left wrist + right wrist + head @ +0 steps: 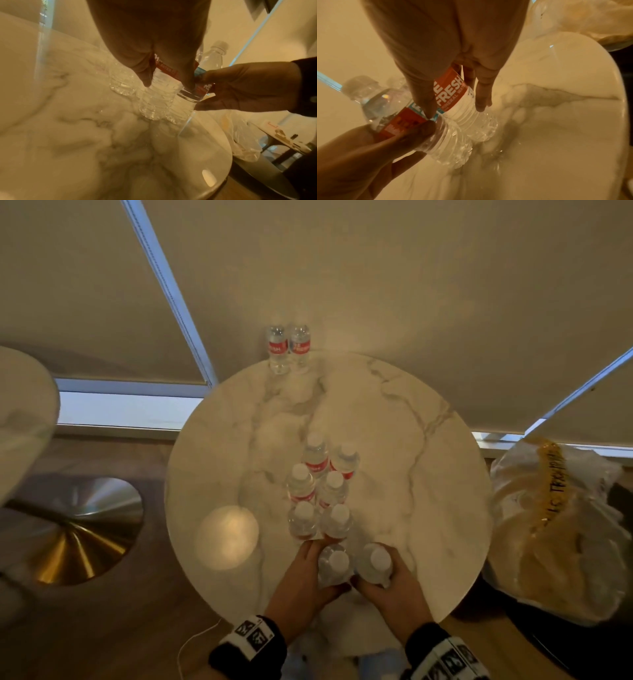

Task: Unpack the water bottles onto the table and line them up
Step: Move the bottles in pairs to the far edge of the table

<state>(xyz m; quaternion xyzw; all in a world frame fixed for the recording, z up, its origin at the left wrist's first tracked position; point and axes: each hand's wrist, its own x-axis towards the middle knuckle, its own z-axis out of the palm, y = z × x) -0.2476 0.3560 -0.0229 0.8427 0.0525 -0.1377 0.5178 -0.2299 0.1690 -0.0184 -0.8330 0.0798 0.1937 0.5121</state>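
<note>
Small clear water bottles with white caps and red labels stand on the round marble table [428, 508]. Two stand at its far edge [288, 348]. Several more form two short columns in the middle [320, 491]. At the near end of those columns, my left hand [320, 571] [168, 83] grips one bottle [338, 559] [159, 97] round its label. My right hand [383, 577] [455, 108] grips a second bottle [379, 558] [453, 92] right beside it. Both held bottles are upright, bases at or just above the tabletop, sides nearly touching.
A crumpled clear plastic bag [555, 525] with yellow print lies on a dark surface to the right of the table. To the left, a second table's edge [30, 412] overhangs a gold disc base [78, 529]. Window blinds hang behind. Pale wrapping [342, 642] shows below my wrists.
</note>
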